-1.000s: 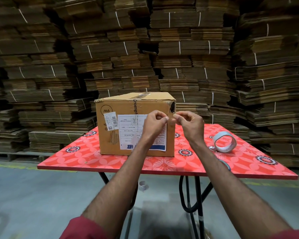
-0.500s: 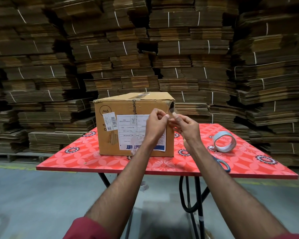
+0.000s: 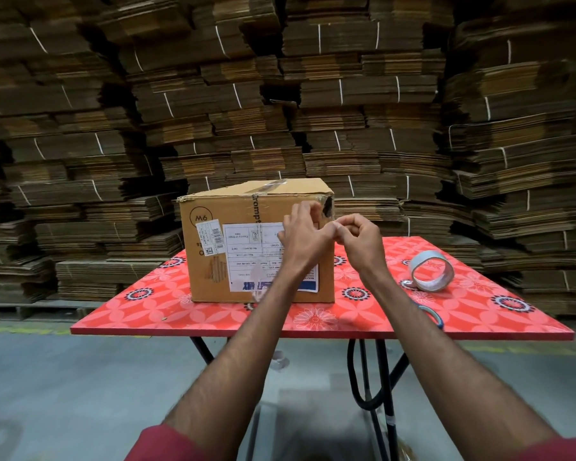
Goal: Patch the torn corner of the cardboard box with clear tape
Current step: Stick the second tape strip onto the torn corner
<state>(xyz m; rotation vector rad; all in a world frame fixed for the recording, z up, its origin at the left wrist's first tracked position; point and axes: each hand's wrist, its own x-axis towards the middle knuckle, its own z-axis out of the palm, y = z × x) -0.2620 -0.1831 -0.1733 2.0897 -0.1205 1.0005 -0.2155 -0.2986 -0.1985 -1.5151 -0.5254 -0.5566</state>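
Observation:
A brown cardboard box (image 3: pixel 213 261) with white labels stands on the red flowered table (image 3: pixel 153 307). Its top right front corner is torn, showing a dark hole (image 3: pixel 327 205). My left hand (image 3: pixel 305 231) presses its fingertips on the box face just left of that hole. My right hand (image 3: pixel 358 239) is right beside it, fingers pinched together; a short piece of clear tape seems stretched between the two hands, barely visible. The roll of clear tape (image 3: pixel 430 270) stands on edge on the table to the right.
Blue-handled scissors (image 3: pixel 431 316) lie near the table's front edge, partly hidden by my right forearm. Tall stacks of flattened cardboard (image 3: pixel 346 94) fill the whole background. The table's black folding legs (image 3: pixel 379 377) stand on a grey concrete floor.
Both hands have risen from the box's front face to the torn corner. My left fingertips now press on the cardboard beside the hole, and my right hand has closed in against it.

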